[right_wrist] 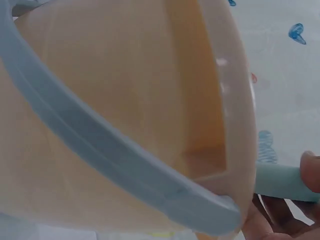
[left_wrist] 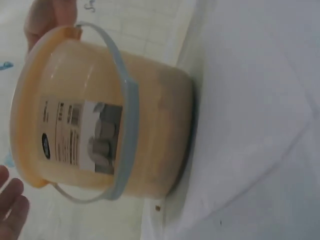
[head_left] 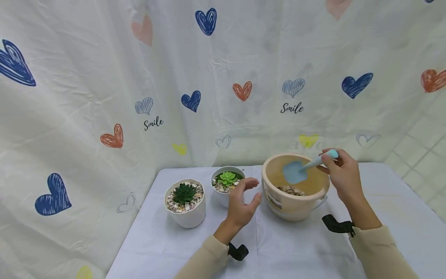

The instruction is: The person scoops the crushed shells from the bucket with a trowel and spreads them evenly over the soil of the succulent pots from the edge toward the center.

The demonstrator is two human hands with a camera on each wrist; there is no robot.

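My right hand [head_left: 343,174] grips the pale blue handle of a small shovel [head_left: 294,172], whose blade hangs inside the cream bucket [head_left: 290,205]. Pebbles [head_left: 291,190] lie at the bottom of that bucket. In the right wrist view the bucket's grey-blue carrying handle [right_wrist: 115,150] crosses its side, and the shovel's handle [right_wrist: 280,181] shows between my fingers. With nothing in it, my left hand [head_left: 240,203] is held with thumb and fingers apart, left of the bucket and in front of a white pot [head_left: 223,197] with a light green succulent [head_left: 227,178].
Farther left stands another white pot [head_left: 188,219], holding a dark green succulent [head_left: 184,193] among pebbles. A white cloth [head_left: 278,248] covers the table, and a curtain printed with hearts [head_left: 244,50] hangs behind it. A small brown crumb [left_wrist: 158,208] lies near the bucket's base.
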